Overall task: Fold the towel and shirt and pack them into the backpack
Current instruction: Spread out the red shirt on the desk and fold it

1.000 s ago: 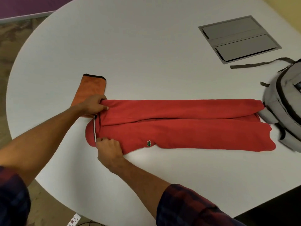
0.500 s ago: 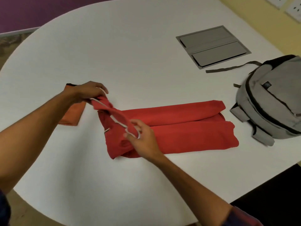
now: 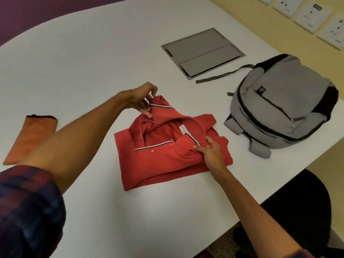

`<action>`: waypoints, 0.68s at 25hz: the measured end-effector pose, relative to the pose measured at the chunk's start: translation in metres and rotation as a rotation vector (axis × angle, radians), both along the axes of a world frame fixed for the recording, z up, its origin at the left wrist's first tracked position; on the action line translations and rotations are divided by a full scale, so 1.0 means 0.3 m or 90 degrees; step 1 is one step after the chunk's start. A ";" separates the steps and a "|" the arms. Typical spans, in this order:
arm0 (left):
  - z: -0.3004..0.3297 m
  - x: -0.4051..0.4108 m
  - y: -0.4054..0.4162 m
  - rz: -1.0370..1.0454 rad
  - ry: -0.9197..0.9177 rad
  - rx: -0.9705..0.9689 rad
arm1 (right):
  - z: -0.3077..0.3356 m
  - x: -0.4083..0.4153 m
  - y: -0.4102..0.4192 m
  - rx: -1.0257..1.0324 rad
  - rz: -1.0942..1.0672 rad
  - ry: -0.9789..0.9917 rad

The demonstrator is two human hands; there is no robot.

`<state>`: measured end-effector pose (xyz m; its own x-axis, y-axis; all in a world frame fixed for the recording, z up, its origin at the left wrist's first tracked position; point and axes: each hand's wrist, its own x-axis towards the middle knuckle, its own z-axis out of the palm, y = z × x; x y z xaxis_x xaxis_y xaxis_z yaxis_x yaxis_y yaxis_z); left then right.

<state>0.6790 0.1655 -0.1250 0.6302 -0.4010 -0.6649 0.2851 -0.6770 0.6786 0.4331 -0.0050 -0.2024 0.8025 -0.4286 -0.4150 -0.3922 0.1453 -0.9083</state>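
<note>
— Red cotton is what both hands are on: why is the red polo shirt [image 3: 167, 157] held that way?

— Its collar end has been laid over the lower half at the middle of the white table [image 3: 93, 58]. The collar's far corner is pinched between thumb and fingertips of the left hand [image 3: 141, 98] at about 11 o'clock of the bundle, raised off the cloth; the near corner is pinched by the right hand [image 3: 210, 153] at about 3 o'clock. Judged from that, the top layer is being squared before it is let down.

— And the rest?

— The folded orange towel [image 3: 30, 138] is seen at 9 o'clock, well apart and untouched. The grey fabric backpack [image 3: 283, 101] lies at 2 o'clock, near the shirt; its zips appear closed, so it would need opening first. A grey recessed panel [image 3: 202, 53] is set in the table at 12 o'clock, its far side touched by a loose strap [image 3: 223, 75].
</note>
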 end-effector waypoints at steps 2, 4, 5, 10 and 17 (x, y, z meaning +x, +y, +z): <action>-0.016 0.009 -0.051 -0.072 -0.015 0.000 | -0.024 -0.020 -0.054 0.028 -0.024 0.016; -0.054 0.008 -0.097 -0.184 -0.082 0.059 | -0.054 -0.034 -0.091 0.026 -0.037 0.037; -0.081 0.002 -0.113 -0.233 -0.112 0.086 | -0.072 -0.039 -0.100 0.016 -0.031 0.047; -0.233 -0.046 -0.186 -0.281 -0.288 0.100 | -0.142 -0.046 -0.118 -0.047 -0.027 0.091; -0.210 -0.043 -0.323 -0.210 -0.145 -0.128 | -0.126 -0.078 -0.200 -0.092 -0.211 0.041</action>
